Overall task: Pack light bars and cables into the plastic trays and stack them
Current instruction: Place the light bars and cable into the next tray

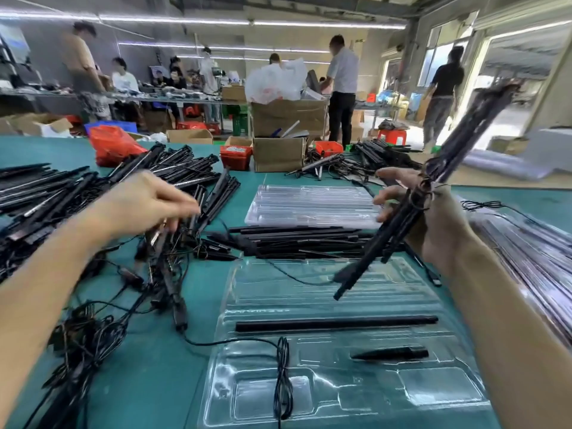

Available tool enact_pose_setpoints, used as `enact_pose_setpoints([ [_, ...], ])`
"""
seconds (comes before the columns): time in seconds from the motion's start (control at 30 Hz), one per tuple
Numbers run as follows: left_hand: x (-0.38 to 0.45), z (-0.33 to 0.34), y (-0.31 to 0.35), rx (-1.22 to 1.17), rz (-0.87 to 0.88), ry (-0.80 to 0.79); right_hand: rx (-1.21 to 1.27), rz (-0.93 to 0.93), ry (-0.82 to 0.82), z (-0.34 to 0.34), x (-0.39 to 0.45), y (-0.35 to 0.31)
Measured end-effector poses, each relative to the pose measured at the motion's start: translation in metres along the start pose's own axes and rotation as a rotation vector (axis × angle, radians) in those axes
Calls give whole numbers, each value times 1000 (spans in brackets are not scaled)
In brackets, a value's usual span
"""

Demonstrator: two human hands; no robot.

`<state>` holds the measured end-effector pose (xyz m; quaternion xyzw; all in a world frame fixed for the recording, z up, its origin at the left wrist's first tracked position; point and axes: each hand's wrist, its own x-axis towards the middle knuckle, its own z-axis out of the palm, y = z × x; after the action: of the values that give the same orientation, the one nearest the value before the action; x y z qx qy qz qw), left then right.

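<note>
Two hands up, both busy. Your right hand (411, 212) grips a bundle of light bars (433, 187) about mid-length, fingers (383, 198) curled round it with a coil of cable wrapped at the grip. The bundle's long axis runs steeply, from far right high down to near left, and its lower end hangs just above the far part of the open plastic tray (340, 351) on the table (154, 382).

That tray's slots run left to right, so the bundle lies crosswise to them. One light bar (337, 324) already sits in a slot, a coiled cable (283, 376) lies in the near-left pocket, and a small black piece (393, 353) lies in the pocket to its right.

Your left hand (145, 202) reaches over the loose heap of bars (93, 193) to the left. Its fingertips are blurred; they look gathered toward a bar, but you cannot tell whether they pinch anything.

Judgement: right hand is nearer the tray. The bundle likely needs turning level, left to right, before any bar can drop into a slot.

More trays lie beyond (312, 205).
</note>
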<state>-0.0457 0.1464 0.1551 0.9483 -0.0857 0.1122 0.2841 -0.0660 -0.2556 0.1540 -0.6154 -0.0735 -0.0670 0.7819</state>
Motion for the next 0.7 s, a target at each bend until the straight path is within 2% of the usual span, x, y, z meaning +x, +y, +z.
enact_pose_setpoints([
  [0.03, 8, -15, 2, -163, -20, 298, -35, 4, -39, 6, -2, 1],
  [0.07, 16, -28, 8, -300, -43, 530, -63, 4, -72, 12, -3, 2],
  [0.1, 22, -38, 18, -371, -51, 662, -75, 2, -106, 18, -5, 3],
  [0.13, 24, -43, 32, -378, -23, 713, -69, 0, -147, 24, -7, 5],
  [0.2, 20, -35, 64, -349, 150, 634, -48, 8, -231, 36, -10, 6],
  [0.3, -3, -9, 108, -405, 328, 195, -113, 2, -242, 50, -10, 4],
  [0.37, -10, 20, 114, -283, 346, 1, -188, -57, -232, 53, -9, 5],
  [0.43, -14, 50, 119, -272, 329, -48, -246, -52, -331, 55, -11, 8],
  [0.5, -19, 74, 125, -460, 340, -68, -329, -17, -415, 60, -14, 15],
  [0.57, -19, 89, 128, -593, 344, -57, -465, -79, -399, 64, -14, 24],
  [0.6, -20, 94, 126, -542, 326, -26, -502, -112, -339, 64, -12, 28],
  [0.7, -30, 98, 107, -103, 237, 102, -435, -137, -60, 57, -8, 25],
])
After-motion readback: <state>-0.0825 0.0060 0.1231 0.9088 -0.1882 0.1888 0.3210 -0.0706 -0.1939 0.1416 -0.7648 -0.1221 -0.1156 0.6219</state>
